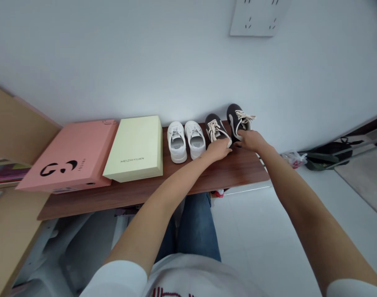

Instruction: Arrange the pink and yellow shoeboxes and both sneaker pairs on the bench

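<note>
My left hand (220, 149) grips the heel of a dark sneaker (213, 123) with cream laces, its toe toward the wall. Just to the right, my right hand (252, 140) has hold of the heel of the matching dark sneaker (233, 112), which is tilted slightly and sits a little nearer the wall. Both are at the right part of a brown wooden shelf (241, 169). Left of them stands a pair of white sneakers, the left white sneaker (176, 153) and the right white sneaker (194, 131), side by side with toes to the wall. My fingertips are partly hidden inside the dark shoes.
A pale green shoebox (135, 140) and a pink shoebox (74, 152) lie on the shelf's left part. Wall sockets (253, 20) are above. Dark bags (326, 154) and a clear plastic bag (295, 159) lie on the floor at right. A grey plastic chair (83, 247) is below left.
</note>
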`<state>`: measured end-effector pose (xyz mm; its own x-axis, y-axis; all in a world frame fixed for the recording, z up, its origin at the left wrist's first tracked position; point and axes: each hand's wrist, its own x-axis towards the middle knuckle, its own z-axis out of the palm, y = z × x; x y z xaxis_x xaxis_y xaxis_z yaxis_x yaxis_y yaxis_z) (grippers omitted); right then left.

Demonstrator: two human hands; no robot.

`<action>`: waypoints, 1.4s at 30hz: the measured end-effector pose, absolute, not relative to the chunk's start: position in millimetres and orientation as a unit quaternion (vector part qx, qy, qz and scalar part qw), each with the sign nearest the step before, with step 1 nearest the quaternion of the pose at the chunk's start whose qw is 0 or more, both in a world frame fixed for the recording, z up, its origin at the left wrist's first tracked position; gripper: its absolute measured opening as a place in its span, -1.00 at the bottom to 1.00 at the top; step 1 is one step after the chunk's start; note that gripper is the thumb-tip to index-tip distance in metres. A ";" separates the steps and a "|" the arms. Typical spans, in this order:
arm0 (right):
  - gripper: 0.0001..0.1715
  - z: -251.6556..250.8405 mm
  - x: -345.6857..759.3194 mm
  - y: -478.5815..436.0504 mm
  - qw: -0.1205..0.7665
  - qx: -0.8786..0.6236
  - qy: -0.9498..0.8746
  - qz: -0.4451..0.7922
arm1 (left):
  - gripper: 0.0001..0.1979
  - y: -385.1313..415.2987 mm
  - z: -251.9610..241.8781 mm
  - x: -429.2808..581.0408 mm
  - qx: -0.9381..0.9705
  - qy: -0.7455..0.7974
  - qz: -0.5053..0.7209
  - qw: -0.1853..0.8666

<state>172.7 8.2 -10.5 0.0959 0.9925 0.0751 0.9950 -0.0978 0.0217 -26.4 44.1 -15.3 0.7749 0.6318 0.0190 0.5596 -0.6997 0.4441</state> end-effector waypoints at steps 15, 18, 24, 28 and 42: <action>-0.59 -11.3 167.3 5.6 -0.100 -0.704 -0.703 -0.008 | -0.68 54.7 -2.0 -15.3 0.937 0.326 -0.047 0.120; -0.60 -12.4 166.5 4.3 -0.109 -0.702 -0.704 -0.013 | -0.68 54.8 -4.2 -13.5 0.934 0.329 -0.055 0.126; -0.60 -12.6 164.9 3.6 -0.118 -0.704 -0.700 -0.001 | -0.65 56.0 -2.7 -9.4 0.935 0.326 -0.065 0.123; -0.59 -14.2 161.5 8.5 -0.122 -0.701 -0.703 0.004 | -0.64 58.8 -0.9 -7.0 0.934 0.330 -0.064 0.121; -0.58 -7.3 161.6 8.6 -0.065 -0.707 -0.703 -0.044 | -0.67 48.7 5.8 -15.1 0.936 0.334 0.052 0.103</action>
<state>161.6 8.6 -7.3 0.0083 0.9995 -0.0293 0.9881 -0.0037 0.1541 -15.1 48.7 5.8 0.7719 0.6351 0.0282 0.6138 -0.7562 0.2270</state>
